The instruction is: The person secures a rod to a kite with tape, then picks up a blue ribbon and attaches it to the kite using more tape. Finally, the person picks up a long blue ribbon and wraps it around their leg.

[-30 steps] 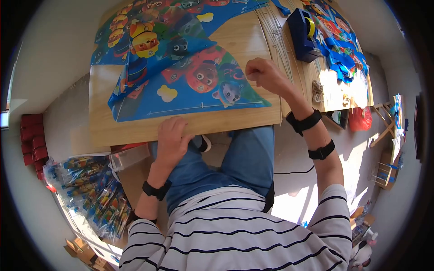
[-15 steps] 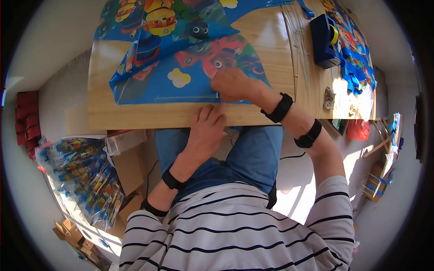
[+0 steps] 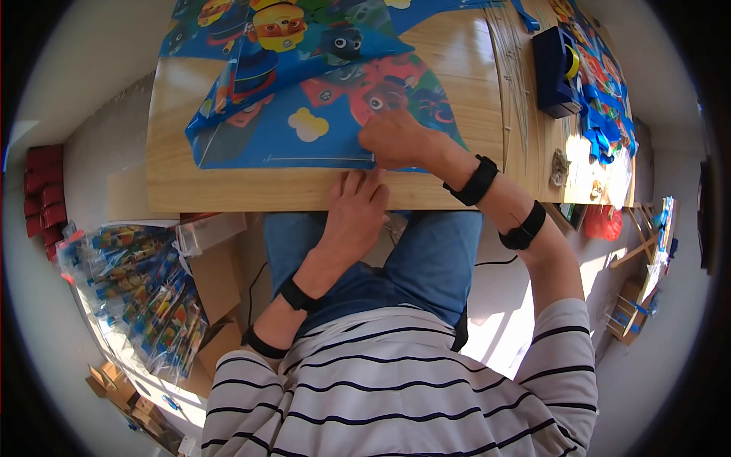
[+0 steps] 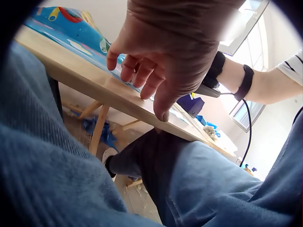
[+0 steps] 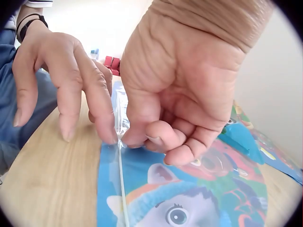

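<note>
A blue plastic film (image 3: 335,137) printed with cartoon animals lies at the table's near edge, its left side folded over. Along its near hem runs a thin white rod (image 5: 121,175). My right hand (image 3: 400,141) has its fingers curled and presses at the hem; I cannot tell whether anything is between its fingertips. My left hand (image 3: 356,209) has its fingers extended over the table edge. In the right wrist view its index fingertip touches the rod, right beside the right fingertips. A shiny clear strip (image 5: 121,109) shows just beyond them.
The wooden table (image 3: 228,190) ends just above my knees. To the right are several thin rods (image 3: 512,84), a blue tape dispenser (image 3: 552,76) with a yellow core, and blue ribbon (image 3: 598,129). Bagged colourful pieces (image 3: 145,297) lie low on the left.
My right hand has come left and toward me, from beside the film onto its near hem. My left hand has shifted right along the table edge to meet it.
</note>
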`<state>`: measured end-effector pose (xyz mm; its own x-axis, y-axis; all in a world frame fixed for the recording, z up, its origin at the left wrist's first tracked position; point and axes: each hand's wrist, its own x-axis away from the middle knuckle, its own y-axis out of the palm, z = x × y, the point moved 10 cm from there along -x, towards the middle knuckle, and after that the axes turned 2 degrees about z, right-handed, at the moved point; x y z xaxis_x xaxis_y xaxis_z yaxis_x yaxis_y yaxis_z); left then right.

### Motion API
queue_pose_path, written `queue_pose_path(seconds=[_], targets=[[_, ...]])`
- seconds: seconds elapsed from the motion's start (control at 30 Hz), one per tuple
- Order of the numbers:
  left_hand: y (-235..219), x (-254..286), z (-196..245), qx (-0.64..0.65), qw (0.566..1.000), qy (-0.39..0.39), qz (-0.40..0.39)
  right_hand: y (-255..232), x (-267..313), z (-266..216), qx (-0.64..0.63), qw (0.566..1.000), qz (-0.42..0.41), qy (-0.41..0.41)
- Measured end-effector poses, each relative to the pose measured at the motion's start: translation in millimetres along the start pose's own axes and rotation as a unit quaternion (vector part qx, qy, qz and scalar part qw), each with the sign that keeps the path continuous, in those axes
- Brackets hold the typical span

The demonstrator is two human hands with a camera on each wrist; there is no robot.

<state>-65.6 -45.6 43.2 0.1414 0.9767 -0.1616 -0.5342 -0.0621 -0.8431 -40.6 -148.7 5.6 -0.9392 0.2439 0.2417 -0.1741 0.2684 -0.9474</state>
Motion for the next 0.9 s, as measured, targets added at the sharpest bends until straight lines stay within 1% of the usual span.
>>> queue_pose_path(seconds=[0.1,0.2,0.3,0.4,0.47,0.5,0.53,0.6,0.7,0.8,0.9], targets=[[1.6,-1.0,-1.0,0.0,1.0,0.0,-0.004,-0.3,0.1,-0.6,0.01,1.0,-0.004,0.002],[2.5,-2.5,-0.2,-0.01,1.0,-0.003,0.003,0.0,0.4,2.3,-0.006,1.0,0.017,0.009],[6.9,-5.0,1.5,-0.037,0.999,-0.008,0.0,-13.2,7.2,14.5,-0.027,0.996,0.063,0.062],[9.6,-6.0,4.0,-0.061,0.998,-0.007,-0.003,-4.7,11.3,33.4,-0.097,0.988,0.025,0.116],[10.5,-7.4,5.8,-0.062,0.998,-0.011,-0.01,6.6,17.0,44.6,-0.183,0.975,0.077,0.105],[10.7,-7.9,6.4,-0.063,0.998,-0.012,-0.014,-4.0,19.5,40.7,-0.225,0.964,0.103,0.099],[10.8,-8.1,7.4,-0.063,0.998,-0.011,-0.018,-9.2,27.4,51.4,-0.296,0.934,0.12,0.158],[10.5,-8.8,7.7,-0.066,0.997,-0.01,-0.024,-19.2,47.2,69.3,-0.429,0.849,0.151,0.268],[9.4,-9.8,9.3,-0.073,0.997,-0.003,-0.024,-30.7,57.3,77.2,-0.322,0.888,0.232,0.234],[10.8,-10.4,7.4,-0.065,0.997,-0.009,-0.032,-7.0,66.7,58.8,-0.309,0.898,0.179,0.257],[12.3,-9.9,9.6,-0.073,0.997,-0.006,-0.036,6.8,65.9,54.2,-0.263,0.897,0.198,0.296]])
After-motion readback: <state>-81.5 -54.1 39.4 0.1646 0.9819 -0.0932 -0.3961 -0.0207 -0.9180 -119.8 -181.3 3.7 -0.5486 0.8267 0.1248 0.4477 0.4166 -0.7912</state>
